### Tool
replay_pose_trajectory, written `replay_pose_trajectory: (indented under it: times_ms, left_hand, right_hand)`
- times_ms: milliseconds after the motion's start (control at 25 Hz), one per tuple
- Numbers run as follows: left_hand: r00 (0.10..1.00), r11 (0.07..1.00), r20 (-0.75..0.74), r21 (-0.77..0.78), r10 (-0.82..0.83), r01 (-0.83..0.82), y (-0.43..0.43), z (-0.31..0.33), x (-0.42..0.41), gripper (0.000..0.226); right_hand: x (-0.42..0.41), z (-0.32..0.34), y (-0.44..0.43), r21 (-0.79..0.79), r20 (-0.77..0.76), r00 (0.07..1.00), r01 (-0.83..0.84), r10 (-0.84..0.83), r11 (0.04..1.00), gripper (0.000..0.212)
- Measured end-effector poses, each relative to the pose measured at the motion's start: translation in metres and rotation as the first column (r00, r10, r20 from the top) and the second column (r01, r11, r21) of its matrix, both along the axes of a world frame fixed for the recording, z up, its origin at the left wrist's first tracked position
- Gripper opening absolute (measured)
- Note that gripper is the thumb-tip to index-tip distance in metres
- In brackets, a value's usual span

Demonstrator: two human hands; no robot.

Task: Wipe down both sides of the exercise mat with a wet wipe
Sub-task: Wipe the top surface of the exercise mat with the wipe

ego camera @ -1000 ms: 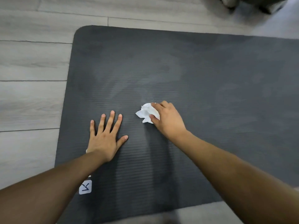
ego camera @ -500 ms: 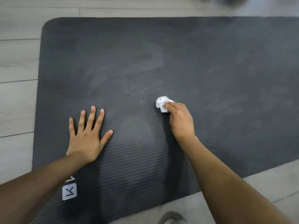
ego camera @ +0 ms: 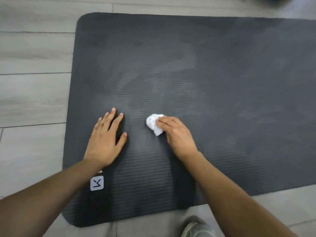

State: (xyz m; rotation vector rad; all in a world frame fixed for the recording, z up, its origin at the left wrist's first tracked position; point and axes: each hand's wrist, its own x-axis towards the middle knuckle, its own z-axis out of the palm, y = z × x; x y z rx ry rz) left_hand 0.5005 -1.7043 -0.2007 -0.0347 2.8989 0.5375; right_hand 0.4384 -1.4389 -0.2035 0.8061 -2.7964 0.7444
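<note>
A dark grey ribbed exercise mat (ego camera: 222,82) lies flat on the floor and fills most of the view. My right hand (ego camera: 177,134) grips a crumpled white wet wipe (ego camera: 153,123) and presses it on the mat near the middle. My left hand (ego camera: 106,137) rests flat on the mat to the left of the wipe, fingers straight and close together. Lighter damp streaks show on the mat beyond both hands.
Light grey wood-look floor planks (ego camera: 34,100) surround the mat on the left, far and near sides. A small white logo patch (ego camera: 97,183) sits near the mat's front left. A shoe toe (ego camera: 196,228) shows at the bottom edge.
My right hand has slid the wipe back to the left, closer to my left hand. My left hand's fingers have drawn together. The head view has shifted over the mat.
</note>
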Motion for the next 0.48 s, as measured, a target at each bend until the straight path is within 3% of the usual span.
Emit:
replay_pose_trajectory:
  times_ms: [80,120,160,240,280,320,400,480]
  left_hand:
    - [0.997,0.998,-0.074,-0.054,0.017,-0.021,-0.018,-0.002,0.039,0.069]
    - [0.994,0.996,-0.107,-0.073,0.036,-0.043,-0.026,-0.003,0.059,0.067]
    - [0.989,0.995,-0.133,-0.074,0.061,-0.071,-0.031,-0.004,0.076,0.066]
    - [0.982,0.993,-0.165,-0.059,0.094,-0.104,-0.030,-0.007,0.096,0.064]
    - [0.980,0.991,-0.165,-0.059,0.107,-0.118,-0.029,-0.009,0.100,0.064]
    - [0.980,0.990,-0.159,-0.057,0.120,-0.131,-0.027,-0.009,0.100,0.065]
    - [0.981,0.988,-0.143,-0.061,0.134,-0.144,-0.025,-0.010,0.097,0.067]
    - [0.983,0.988,-0.130,-0.067,0.128,-0.138,-0.026,-0.010,0.097,0.068]
  right_hand:
    - [-0.020,0.001,0.054,0.054,-0.093,0.954,0.289,-0.283,0.956,0.031]
    - [-0.023,0.005,0.071,0.028,-0.062,0.899,0.436,-0.434,0.899,0.031]
    - [-0.024,0.007,0.076,-0.052,0.046,0.816,0.578,-0.577,0.814,0.029]
    - [-0.022,0.012,0.043,-0.202,0.315,0.549,0.836,-0.774,0.510,0.015]
    - [-0.021,0.013,0.016,-0.266,0.326,0.547,0.836,-0.771,0.480,0.015]
    - [-0.016,0.010,-0.016,-0.306,0.247,0.664,0.745,-0.706,0.593,0.022]
    - [0.015,0.001,-0.094,-0.299,0.131,0.909,0.417,-0.395,0.858,0.030]
    - [0.048,-0.002,-0.145,-0.198,0.103,0.994,0.059,-0.039,0.978,0.032]
